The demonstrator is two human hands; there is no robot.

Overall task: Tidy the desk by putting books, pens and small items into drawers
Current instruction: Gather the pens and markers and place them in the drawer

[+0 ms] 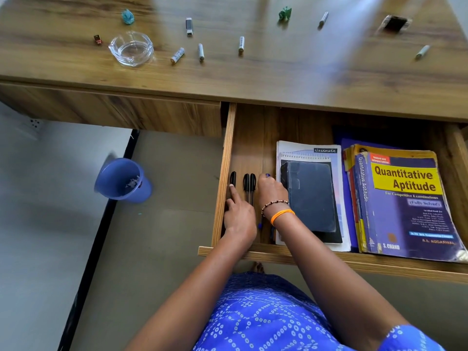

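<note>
head view: drawer (229,158) pulled out under desk (278,72), both hands inside its left end, lining up pens beside the books. left hand (238,211) has its index finger laid straight on black pen (232,179) against the drawer wall, other fingers loosely curled, gripping nothing; likely nudging the pen parallel to the wall. two more black pens (249,184) lie side by side between the hands. right hand (271,191) is curled over blue pen (260,225), cap tip showing past the fingers and tail below the wrist; it seems to grasp the pen, setting it down next to the notebooks (311,193), though the fingers are hidden. yellow book (402,198) fills the drawer's right side, so pens get the narrow lane at left. left on the desk: batteries (200,51), usb stick (189,26), glass ashtray (131,48), two small figurines (128,16), phone (395,24). blue bin (121,181) stands on the floor. nothing blocks the reach; second drawer at left is closed.
</note>
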